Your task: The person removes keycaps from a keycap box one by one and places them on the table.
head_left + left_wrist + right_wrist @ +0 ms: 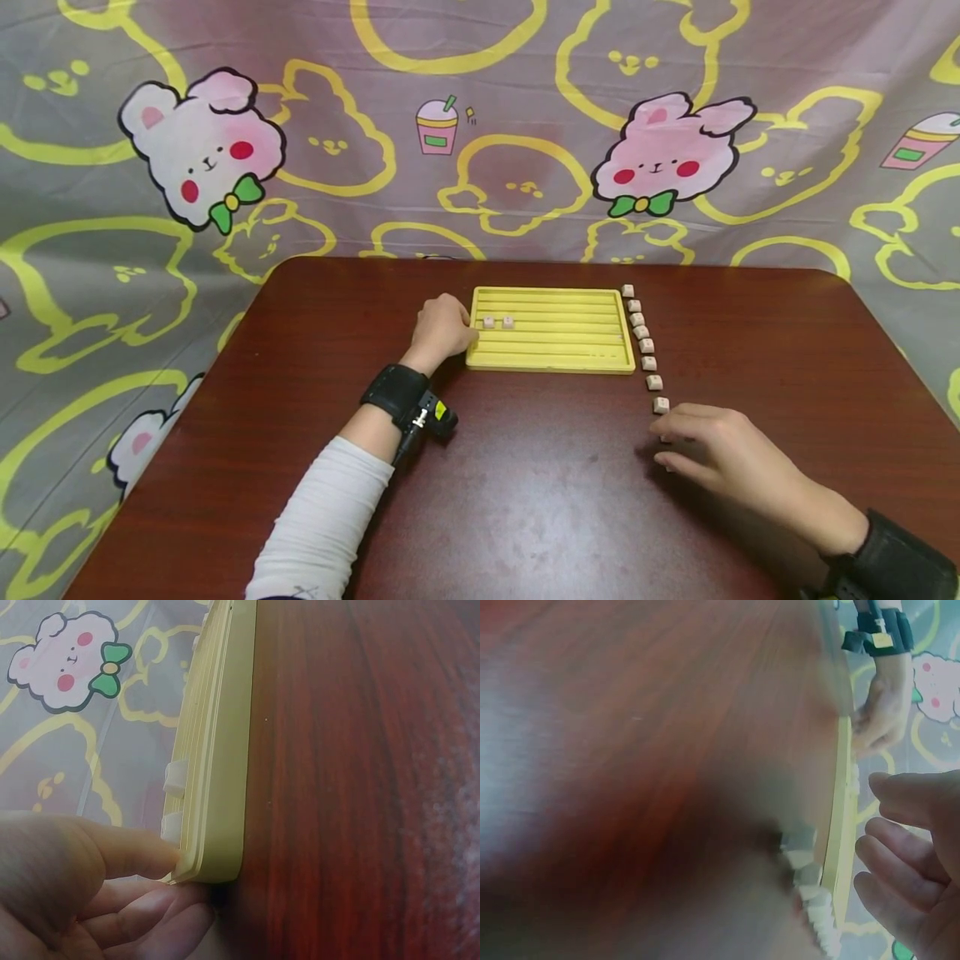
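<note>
My left hand (442, 327) grips the left end of a shallow yellow tray (555, 365). In the left wrist view the thumb (142, 853) lies on the tray's rim and the other fingers curl at its end. Two pale keycaps (508, 322) sit side by side on the ridged tray near that hand. My right hand (738, 458) hovers at the near end of a row of keycaps (655, 382), its thumb and fingers apart. The right wrist view shows nothing between those fingers (896, 889). In the head view they partly hide the row's nearest end.
The keycap row runs along the tray's right side, from its far corner toward the right hand. All of it lies on a dark red-brown wooden table (510, 500). A patterned cloth (517, 108) with cartoon rabbits hangs behind the table's far edge.
</note>
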Tool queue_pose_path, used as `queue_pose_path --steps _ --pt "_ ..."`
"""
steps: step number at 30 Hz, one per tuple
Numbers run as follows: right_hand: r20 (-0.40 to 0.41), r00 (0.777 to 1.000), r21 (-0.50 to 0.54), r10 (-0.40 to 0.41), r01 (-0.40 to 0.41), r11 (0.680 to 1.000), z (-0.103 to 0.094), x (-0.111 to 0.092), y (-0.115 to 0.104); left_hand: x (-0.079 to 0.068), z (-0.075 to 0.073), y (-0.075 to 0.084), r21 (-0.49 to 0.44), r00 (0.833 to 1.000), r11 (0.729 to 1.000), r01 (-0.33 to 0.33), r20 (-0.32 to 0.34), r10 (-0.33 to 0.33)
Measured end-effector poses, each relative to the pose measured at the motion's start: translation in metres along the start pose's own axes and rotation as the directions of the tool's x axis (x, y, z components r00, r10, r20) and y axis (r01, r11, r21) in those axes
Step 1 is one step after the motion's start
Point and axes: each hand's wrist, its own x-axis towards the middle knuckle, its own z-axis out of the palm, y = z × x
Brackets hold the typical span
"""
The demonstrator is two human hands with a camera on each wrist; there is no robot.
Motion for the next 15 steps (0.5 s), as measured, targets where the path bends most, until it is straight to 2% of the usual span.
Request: queue_pose_path --steps 7,15 --pt "0.093 0.996 0.026 0.019 -0.022 0.999 0.006 0.026 -0.003 -0.001 -0.001 -0.001 -0.004 1.0 1.0 0.013 0.018 -0.013" --pt "0.202 0.977 0.04 0.065 -0.075 0.996 0.012 0.059 0.0 -0.002 -0.002 -0.001 -0.011 1.0 1.0 0.0 0.018 0.0"
